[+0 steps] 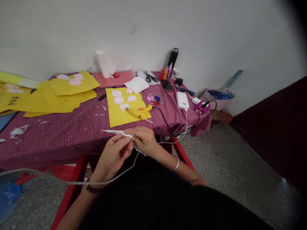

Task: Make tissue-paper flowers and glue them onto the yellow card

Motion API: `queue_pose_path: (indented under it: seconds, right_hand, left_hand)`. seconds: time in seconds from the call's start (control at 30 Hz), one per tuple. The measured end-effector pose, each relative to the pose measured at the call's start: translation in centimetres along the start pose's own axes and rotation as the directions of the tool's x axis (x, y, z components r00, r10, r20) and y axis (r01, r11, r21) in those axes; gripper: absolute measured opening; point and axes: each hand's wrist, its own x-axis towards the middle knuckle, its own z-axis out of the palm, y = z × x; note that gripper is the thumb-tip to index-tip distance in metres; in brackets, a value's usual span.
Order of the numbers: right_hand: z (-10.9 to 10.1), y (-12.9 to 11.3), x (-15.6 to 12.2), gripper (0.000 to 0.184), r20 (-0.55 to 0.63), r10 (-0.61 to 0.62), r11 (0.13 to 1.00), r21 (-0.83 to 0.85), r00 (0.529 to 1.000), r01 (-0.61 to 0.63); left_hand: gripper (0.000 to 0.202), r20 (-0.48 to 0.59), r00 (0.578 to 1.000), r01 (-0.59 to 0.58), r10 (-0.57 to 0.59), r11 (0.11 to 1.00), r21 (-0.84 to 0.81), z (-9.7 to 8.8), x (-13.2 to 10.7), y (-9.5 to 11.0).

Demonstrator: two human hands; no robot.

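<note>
We've got five white-pink clumps (118, 100) sitting on the yellow sheet (115, 119), so that portion looks done; can't tell if they're glued down. Our white paper piece (114, 131) is off the near side of the sheet, between both hands. Left hand (114, 153): narrow pinch, thumb and fingers on the paper. Right hand (145, 140): also gripping it narrowly, fingers along the top. Piece looks partly folded with loose ends sticking out, so we'd call it unfinished; it's not on the sheet yet. Glue gun (140, 113) lies over the sheet's right near part, unheld. Stacked yellow sheets (87, 83) left of the sheet carry similar clumps. Flat white paper (137, 85) at its far right corner, scissors (150, 77) beyond.
</note>
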Motion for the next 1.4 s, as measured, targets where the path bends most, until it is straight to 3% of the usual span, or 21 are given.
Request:
queue_pose_path:
  seconds: [0.33, 0.43, 0.57, 0.63, 0.7, 0.87, 1.07, 1.23, 1.4]
  right_hand:
    - [0.1, -0.1, 0.0, 0.025, -0.042, -0.058, 0.995, 0.081, 0.997, 0.061]
    - [-0.2, -0.5, 0.2, 0.029, 0.001, -0.032, 0.997, 0.067, 0.999, 0.032]
    - [-0.6, -1.3, 0.4, 0.027, 0.032, 0.002, 0.998, 0.055, 1.0, -0.003]
    - [-0.7, -1.7, 0.5, 0.025, 0.06, 0.014, 0.998, 0.064, 0.998, -0.018]
    - [-0.9, -2.1, 0.5, 0.021, 0.098, 0.03, 0.996, 0.078, 0.995, -0.037]
    - [-1.5, -2.8, 0.6, 0.018, 0.167, 0.095, 0.977, 0.174, 0.981, -0.125]
    - [-1.3, -2.7, 0.5, 0.021, 0.137, 0.211, 0.957, 0.171, 0.968, -0.233]
    - [-1.2, -2.5, 0.4, 0.02, 0.118, 0.209, 0.951, 0.205, 0.971, -0.23]
    - [-1.4, -2.5, 0.5, 0.018, 0.132, 0.187, 0.961, 0.179, 0.974, -0.209]
  left_hand:
    - [0.016, 0.01, 1.0, -0.017, 0.017, 1.0, -0.006, -0.2, 0.2, -0.3]
    - [0.017, -0.048, 0.992, -0.115, 0.117, 0.992, 0.047, -0.8, 0.4, -1.0]
    - [0.009, -0.156, 0.905, -0.326, 0.397, 0.88, 0.346, -2.0, 0.5, -1.8]
    - [0.009, -0.154, 0.86, -0.367, 0.486, 0.8, 0.475, -2.5, 0.3, -1.9]
    - [0.012, -0.127, 0.843, -0.379, 0.522, 0.746, 0.548, -2.6, 0.1, -1.7]
    - [0.016, -0.041, 0.836, -0.424, 0.547, 0.692, 0.584, -2.2, -0.3, -1.0]
    - [0.018, 0.048, 0.845, -0.459, 0.533, 0.676, 0.577, -1.9, -0.6, -0.7]
    - [0.011, 0.051, 0.864, -0.445, 0.5, 0.714, 0.541, -1.7, -0.6, -0.7]
    - [0.008, 0.012, 0.864, -0.412, 0.503, 0.695, 0.589, -1.6, -0.5, -0.7]
